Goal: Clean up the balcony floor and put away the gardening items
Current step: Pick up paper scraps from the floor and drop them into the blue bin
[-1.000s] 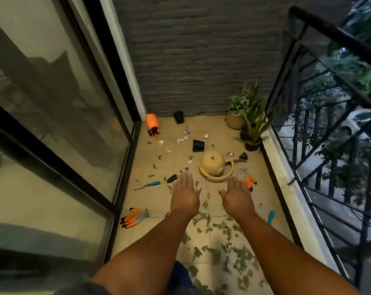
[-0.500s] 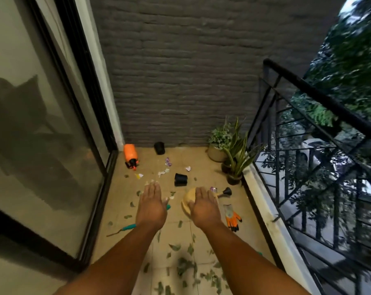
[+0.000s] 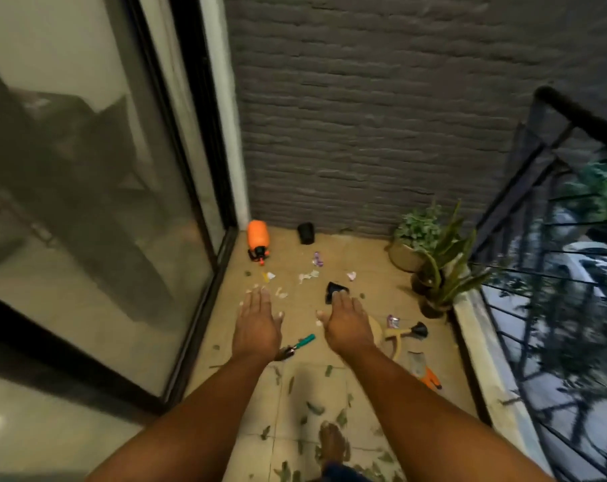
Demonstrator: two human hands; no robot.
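Your left hand (image 3: pixel 256 327) and right hand (image 3: pixel 347 325) held out flat, palms down, fingers straight, grasping nothing. Below on floor (image 3: pixel 364 273): green-handled tool (image 3: pixel 296 345) between hands, orange sprayer (image 3: pixel 257 240) near glass door (image 3: pixel 96 210), glove (image 3: pixel 423 370) and what seems yellow watering can (image 3: pixel 394 337) to right, leaves (image 3: pixel 316 408) scattered.

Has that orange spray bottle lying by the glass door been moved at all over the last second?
No. The orange spray bottle still lies in the corner where the grey brick wall meets the door frame, left of the small black pot; only the camera shifted.
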